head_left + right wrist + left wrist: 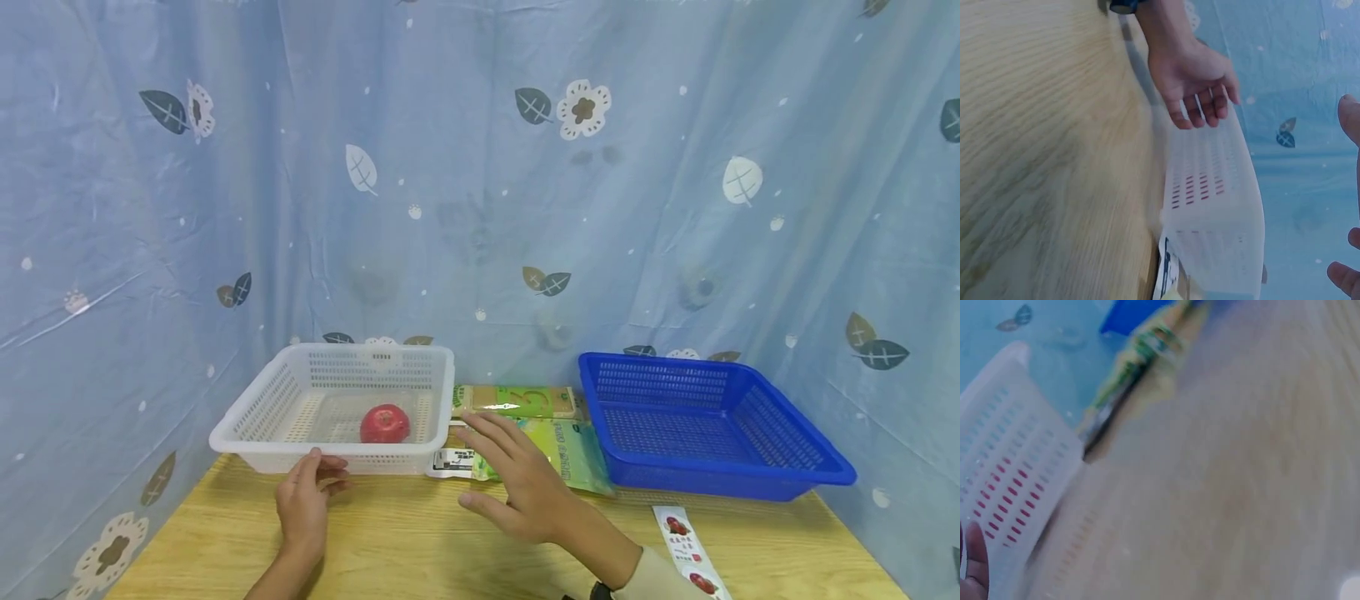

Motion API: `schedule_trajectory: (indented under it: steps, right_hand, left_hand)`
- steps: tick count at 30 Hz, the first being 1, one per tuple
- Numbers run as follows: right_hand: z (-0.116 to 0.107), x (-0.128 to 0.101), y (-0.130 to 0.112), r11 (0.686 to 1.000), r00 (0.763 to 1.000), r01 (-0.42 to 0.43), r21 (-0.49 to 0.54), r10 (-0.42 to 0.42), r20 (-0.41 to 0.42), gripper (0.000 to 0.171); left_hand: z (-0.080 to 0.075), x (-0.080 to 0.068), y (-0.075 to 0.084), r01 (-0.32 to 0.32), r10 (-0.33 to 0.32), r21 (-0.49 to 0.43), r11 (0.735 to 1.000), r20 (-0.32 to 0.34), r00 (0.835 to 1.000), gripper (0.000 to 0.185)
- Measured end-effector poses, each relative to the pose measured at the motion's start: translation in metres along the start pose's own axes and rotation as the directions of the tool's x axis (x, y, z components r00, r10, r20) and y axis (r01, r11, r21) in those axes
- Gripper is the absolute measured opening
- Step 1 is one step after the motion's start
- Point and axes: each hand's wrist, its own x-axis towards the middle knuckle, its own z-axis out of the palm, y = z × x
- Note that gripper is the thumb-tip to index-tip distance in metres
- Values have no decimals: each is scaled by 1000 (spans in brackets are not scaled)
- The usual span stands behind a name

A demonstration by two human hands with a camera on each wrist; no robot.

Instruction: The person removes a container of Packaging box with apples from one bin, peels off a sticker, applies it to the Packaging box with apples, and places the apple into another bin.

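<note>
While the left hand (303, 500) rests relaxed, fingertips at the white basket's (247, 433) front wall beside the apple (385, 423) inside, the right hand (525, 483) hovers flat and empty over the green packets (570, 450) on the counter (405, 542).

Readable marks are few. The long green and tan packet (516, 402) lying between the white basket (247, 433) and the blue basket (825, 475) bears a large green figure that reads as "3"; its smaller print is too small to read. The green pouch (573, 450) in front of it carries white markings that cannot be made out. The white label (453, 461) at the pouch's near end shows dark print, also illegible. The white strip (686, 550) on the tabletop (412, 542) shows red fruit pictures with tiny red characters, unreadable. Both wrist views are too blurred to show any lettering.
</note>
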Motion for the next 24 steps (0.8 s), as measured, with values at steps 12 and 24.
schedule_trajectory:
  steps: [12, 24]
  right_hand:
    - [19, 29, 8, 993, 995, -83, 82, 78, 63, 63]
    - [36, 52, 14, 901, 947, -311, 304, 267, 176, 61]
  left_hand:
    - [-1, 17, 12, 91, -197, -401, 911, -230, 953, 29]
    - [-4, 37, 20, -34, -215, -506, 862, -426, 879, 18]
